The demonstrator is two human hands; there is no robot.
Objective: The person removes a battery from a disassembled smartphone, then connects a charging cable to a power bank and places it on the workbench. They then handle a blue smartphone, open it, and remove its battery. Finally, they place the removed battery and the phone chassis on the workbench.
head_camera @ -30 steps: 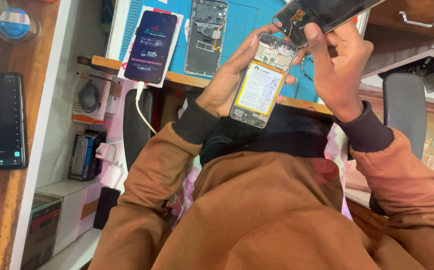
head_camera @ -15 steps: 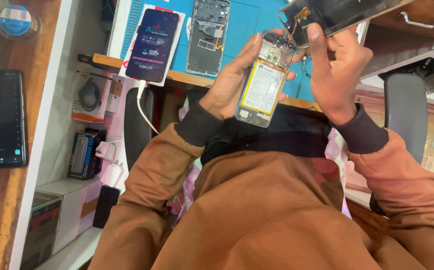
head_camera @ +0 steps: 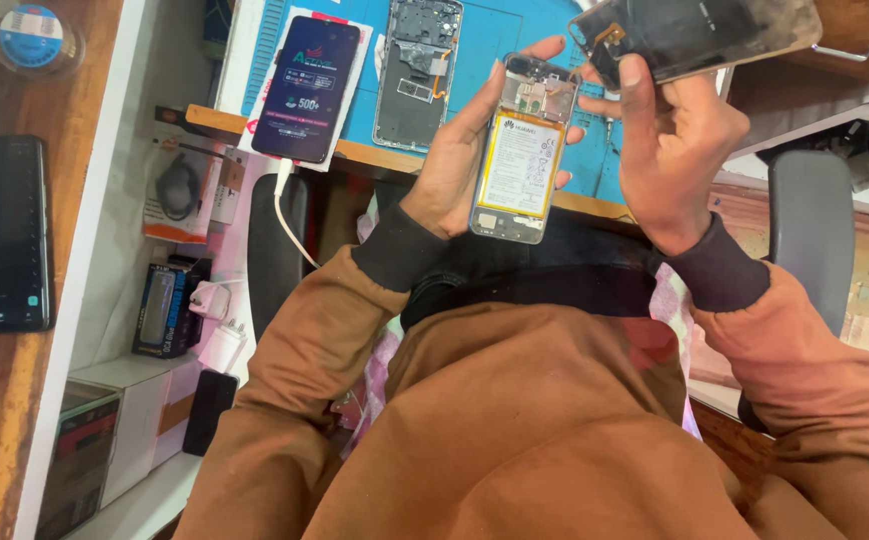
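Left hand (head_camera: 459, 165) grips an opened phone (head_camera: 521, 160), right hand (head_camera: 676, 140) pinches its back cover (head_camera: 699, 35) above a blue mat (head_camera: 494, 40).

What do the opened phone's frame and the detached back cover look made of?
Opened phone in the left hand: frame looks like silvery metal or painted plastic, with a light sheen on the edges. Back cover in the right hand: dark, glossy, reflective, likely glass or polished plastic.

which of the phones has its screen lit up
The phone lying on the blue mat with a white cable plugged in. The opened phone in the left hand shows only its battery.
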